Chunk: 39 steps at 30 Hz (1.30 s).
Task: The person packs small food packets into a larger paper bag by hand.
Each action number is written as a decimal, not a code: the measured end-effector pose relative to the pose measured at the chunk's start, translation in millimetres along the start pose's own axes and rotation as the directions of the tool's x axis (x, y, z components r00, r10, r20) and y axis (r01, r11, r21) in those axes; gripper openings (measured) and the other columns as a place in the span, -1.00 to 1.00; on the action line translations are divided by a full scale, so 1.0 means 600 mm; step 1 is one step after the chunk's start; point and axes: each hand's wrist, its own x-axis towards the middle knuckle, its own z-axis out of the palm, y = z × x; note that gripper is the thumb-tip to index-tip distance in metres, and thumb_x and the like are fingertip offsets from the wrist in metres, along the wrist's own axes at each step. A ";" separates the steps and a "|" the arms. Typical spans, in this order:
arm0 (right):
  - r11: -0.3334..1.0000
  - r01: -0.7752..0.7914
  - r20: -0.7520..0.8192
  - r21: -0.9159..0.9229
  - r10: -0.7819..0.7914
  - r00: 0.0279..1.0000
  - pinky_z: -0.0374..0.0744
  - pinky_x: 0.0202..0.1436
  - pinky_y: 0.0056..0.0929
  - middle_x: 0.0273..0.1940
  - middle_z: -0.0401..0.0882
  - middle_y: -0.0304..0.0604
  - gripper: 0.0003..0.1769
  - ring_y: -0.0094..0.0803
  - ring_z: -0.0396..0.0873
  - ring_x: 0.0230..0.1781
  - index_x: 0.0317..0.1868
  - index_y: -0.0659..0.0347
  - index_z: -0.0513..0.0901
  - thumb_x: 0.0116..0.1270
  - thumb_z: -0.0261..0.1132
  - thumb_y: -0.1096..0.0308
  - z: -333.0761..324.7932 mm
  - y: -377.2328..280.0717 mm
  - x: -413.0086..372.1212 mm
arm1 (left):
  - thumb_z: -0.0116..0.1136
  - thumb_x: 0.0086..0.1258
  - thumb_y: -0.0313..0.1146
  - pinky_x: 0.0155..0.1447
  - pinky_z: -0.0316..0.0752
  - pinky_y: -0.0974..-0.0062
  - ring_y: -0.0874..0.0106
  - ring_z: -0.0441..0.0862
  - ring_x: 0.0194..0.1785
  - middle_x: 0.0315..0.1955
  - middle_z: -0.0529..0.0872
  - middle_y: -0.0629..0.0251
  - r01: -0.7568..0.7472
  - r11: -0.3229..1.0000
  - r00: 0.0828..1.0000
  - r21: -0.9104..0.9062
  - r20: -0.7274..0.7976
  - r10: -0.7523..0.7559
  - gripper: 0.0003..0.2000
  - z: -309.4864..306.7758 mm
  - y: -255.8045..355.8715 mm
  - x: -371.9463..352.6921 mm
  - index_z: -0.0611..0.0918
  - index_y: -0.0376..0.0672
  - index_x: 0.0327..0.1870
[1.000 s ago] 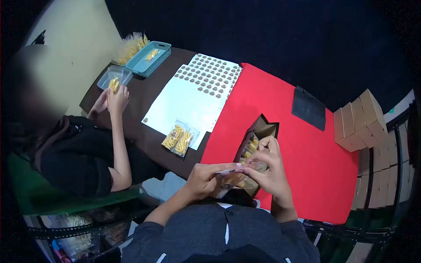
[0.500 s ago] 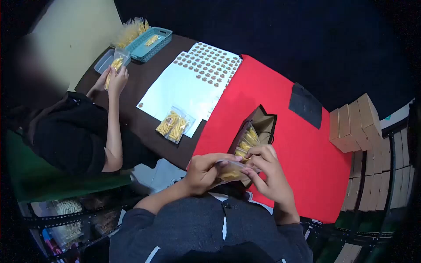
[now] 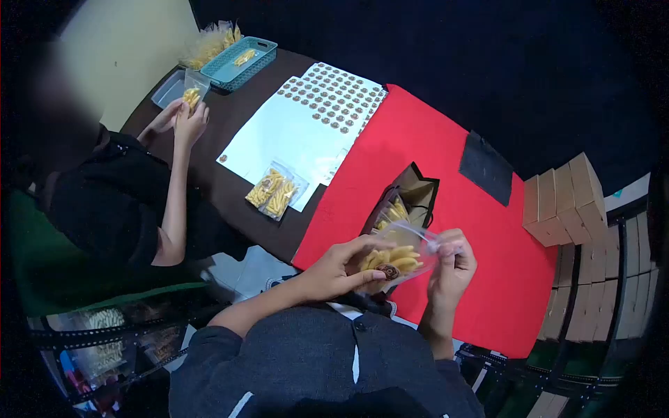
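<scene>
My left hand (image 3: 346, 270) grips the left side of a clear plastic bag (image 3: 398, 263) of yellow snack sticks, thumb beside a round brown sticker. Closed on the bag's upper right edge is my right hand (image 3: 451, 265). Just beyond the bag, an open dark paper carrier bag (image 3: 418, 189) lies on the red cloth (image 3: 432, 148), with more yellow snack packs (image 3: 391, 213) inside it. My hands partly hide its lower end.
Two snack bags (image 3: 272, 191) lie on white sheets (image 3: 261, 139) bearing round stickers. A co-worker's hands (image 3: 182, 120) hold another bag near a teal basket (image 3: 240, 73). Black sheet (image 3: 486, 168) and brown boxes (image 3: 563, 202) are at right.
My right hand has moved right and now pinches the bag's edge. The bag has turned and spread out, showing its sticker and contents. The co-worker's bag sits slightly differently in their hands.
</scene>
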 end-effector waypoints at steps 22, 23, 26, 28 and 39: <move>0.990 -0.102 0.231 -0.093 0.121 0.965 0.34 0.29 -0.34 0.19 0.46 -0.01 -0.54 -0.31 0.39 0.23 0.03 0.38 0.61 0.51 0.09 0.09 0.030 0.047 -0.025 | 0.13 0.46 -0.10 0.03 0.48 0.40 0.45 0.59 -0.05 -0.15 0.63 0.11 0.020 0.985 0.969 0.170 -0.245 0.022 -0.57 0.024 -0.011 -0.032 0.38 -0.24 0.13; 0.985 -0.029 0.230 -0.172 0.069 0.971 0.34 0.29 -0.34 0.19 0.46 -0.01 -0.55 -0.30 0.39 0.22 -0.01 0.38 0.63 0.50 0.11 0.10 0.025 0.045 -0.027 | 0.14 0.45 -0.09 0.03 0.48 0.39 0.44 0.59 -0.04 -0.13 0.63 0.10 0.028 0.979 0.969 0.202 -0.247 0.023 -0.55 0.029 -0.012 -0.038 0.37 -0.24 0.14; 0.974 -0.226 0.170 0.023 0.219 0.961 0.42 0.16 -0.43 0.05 0.56 -0.08 -0.62 -0.41 0.48 0.07 -0.04 0.38 0.63 0.47 0.17 0.17 0.030 0.052 -0.046 | 0.16 0.45 -0.20 0.18 0.39 0.46 0.47 0.48 0.11 -0.01 0.50 0.24 0.185 0.982 0.961 0.038 -0.215 -0.173 -0.53 0.038 0.007 -0.045 0.32 -0.23 0.24; 0.945 -0.315 0.084 0.086 0.308 0.948 0.46 0.05 -0.50 -0.06 0.63 -0.14 -0.64 -0.48 0.53 -0.08 -0.01 0.38 0.60 0.46 0.20 0.19 0.021 0.056 -0.055 | 0.15 0.46 -0.20 0.18 0.40 0.46 0.46 0.49 0.10 0.00 0.50 0.25 0.179 0.984 0.959 -0.003 -0.222 -0.176 -0.54 0.053 0.001 -0.040 0.33 -0.24 0.23; 0.890 -0.384 -0.092 0.246 0.416 0.905 0.57 -0.12 -0.48 -0.28 0.66 -0.12 -0.71 -0.44 0.63 -0.25 -0.15 0.34 0.58 0.49 0.13 0.24 -0.205 0.056 -0.130 | 0.20 0.37 0.02 0.00 0.48 0.27 0.10 0.65 -0.08 -0.17 0.61 -0.12 0.116 0.939 0.991 0.324 0.021 -0.130 -0.36 0.232 -0.025 0.044 0.31 -0.33 0.23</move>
